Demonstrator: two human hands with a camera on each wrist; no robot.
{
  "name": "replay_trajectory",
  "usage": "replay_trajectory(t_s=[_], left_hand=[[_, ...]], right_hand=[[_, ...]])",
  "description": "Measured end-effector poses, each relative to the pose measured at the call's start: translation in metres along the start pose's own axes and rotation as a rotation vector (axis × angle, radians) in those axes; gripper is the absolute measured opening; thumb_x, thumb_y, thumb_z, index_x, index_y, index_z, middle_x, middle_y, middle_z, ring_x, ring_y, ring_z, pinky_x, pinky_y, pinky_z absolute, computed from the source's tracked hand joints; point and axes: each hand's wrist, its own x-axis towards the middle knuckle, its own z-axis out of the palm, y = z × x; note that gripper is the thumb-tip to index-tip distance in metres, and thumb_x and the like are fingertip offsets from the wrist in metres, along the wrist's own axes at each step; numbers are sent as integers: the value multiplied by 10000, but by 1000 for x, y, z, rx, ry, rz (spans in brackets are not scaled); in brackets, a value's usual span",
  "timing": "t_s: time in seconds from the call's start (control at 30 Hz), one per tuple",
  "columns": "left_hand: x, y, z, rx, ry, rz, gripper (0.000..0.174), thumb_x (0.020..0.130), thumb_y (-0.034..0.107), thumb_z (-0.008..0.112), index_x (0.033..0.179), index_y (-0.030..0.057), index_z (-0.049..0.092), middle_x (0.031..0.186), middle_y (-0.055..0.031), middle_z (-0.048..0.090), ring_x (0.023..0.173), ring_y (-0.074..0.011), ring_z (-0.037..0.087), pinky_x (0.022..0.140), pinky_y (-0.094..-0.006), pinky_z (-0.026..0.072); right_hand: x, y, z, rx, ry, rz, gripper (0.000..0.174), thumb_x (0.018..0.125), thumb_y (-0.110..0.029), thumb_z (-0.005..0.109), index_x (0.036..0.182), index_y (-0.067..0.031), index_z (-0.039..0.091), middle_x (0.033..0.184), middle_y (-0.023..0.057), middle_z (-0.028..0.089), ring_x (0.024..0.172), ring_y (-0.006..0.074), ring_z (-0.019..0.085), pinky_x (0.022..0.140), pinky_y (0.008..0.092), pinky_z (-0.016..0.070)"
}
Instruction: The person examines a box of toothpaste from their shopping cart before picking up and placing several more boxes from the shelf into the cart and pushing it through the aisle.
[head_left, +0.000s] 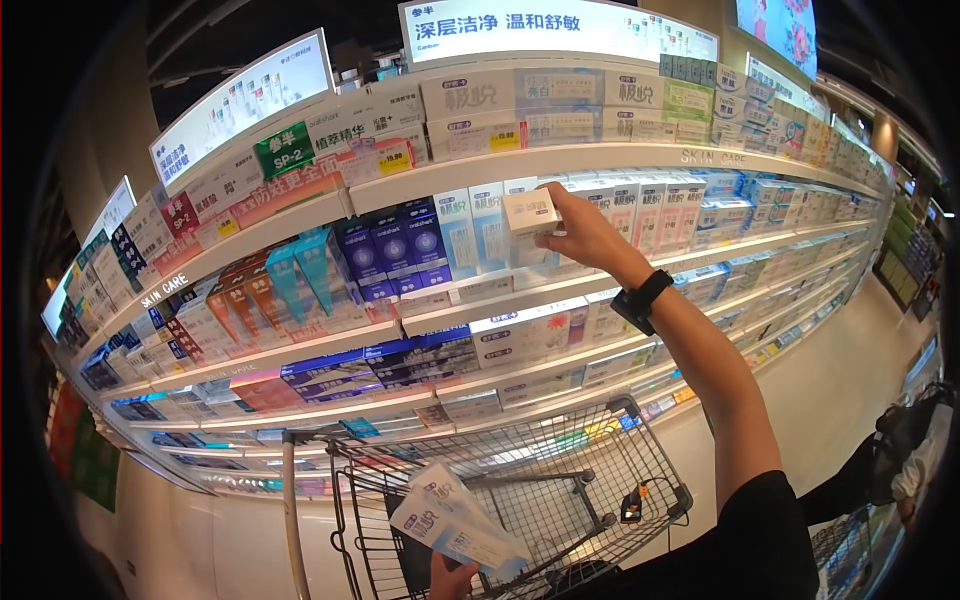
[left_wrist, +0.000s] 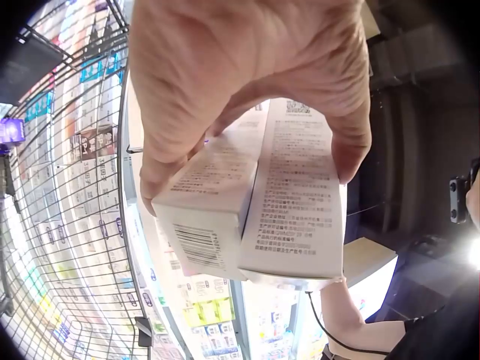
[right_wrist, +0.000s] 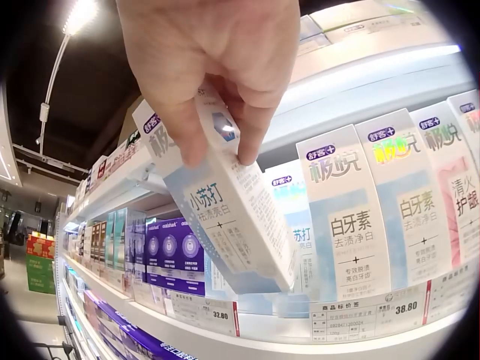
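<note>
So here's the big wall of shelves (head_left: pixel 560 161), curving right across the view, row upon row of boxes behind long white edges. Down in front sits the wire cart (head_left: pixel 640 440), its mesh side near the lower shelves, with open floor (head_left: pixel 805 390) out to the right of it. Mid-height, the purple boxes (head_left: pixel 395 250) stand in a block, and the white-and-blue boxes (right_wrist: pixel 345 225) stand upright in their row, the next shelf's edge running above them

And here's the right hand (head_left: pixel 575 235), reaching in at that row, closed in a pinch on one box (right_wrist: pixel 236 202), thumb and fingers on opposite sides near its top. That box leans, its lower end by the price tag (right_wrist: pixel 214 311) on the shelf lip; whether it touches the lip, I can't tell. Room for it looks tight on the row side, boxes just beside it, and freer out front

Low down, the left hand (head_left: pixel 452 578) is over the cart, gripping two white-and-blue cartons (left_wrist: pixel 292 202) together, thumb on one side, fingers on the other, the pair fanned apart at their far ends
</note>
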Motion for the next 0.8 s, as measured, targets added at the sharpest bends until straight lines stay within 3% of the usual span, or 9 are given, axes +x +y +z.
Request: replay_trajectory(t_s=[0.6, 0.7, 0.8], left_hand=[[3, -24, -7, 78, 17, -16, 656, 765, 148, 721, 1319, -24, 416, 1126, -111, 600, 1009, -217, 584, 848, -338, 476], [5, -34, -9, 40, 13, 57, 639, 771, 143, 709, 1313, -28, 418, 1120, -110, 599, 1001, -213, 584, 841, -335, 476], [4, -31, -7, 73, 22, 10, 627, 775, 135, 695, 1314, -28, 419, 1135, -113, 593, 1020, -216, 578, 856, -333, 470]], right_hand=[[26, 24, -1, -214, -44, 154, 476, 679, -67, 774, 1087, 59, 562, 1008, 218, 660, 969, 354, 640, 842, 387, 504], [19, 21, 4, -294, 52, 91, 452, 697, -55, 756, 1094, 49, 567, 1029, 226, 640, 990, 377, 621, 841, 414, 505], [12, 18, 10, -330, 145, 28, 427, 732, -19, 709, 1131, 29, 566, 1085, 235, 600, 1001, 406, 597, 841, 436, 504]])
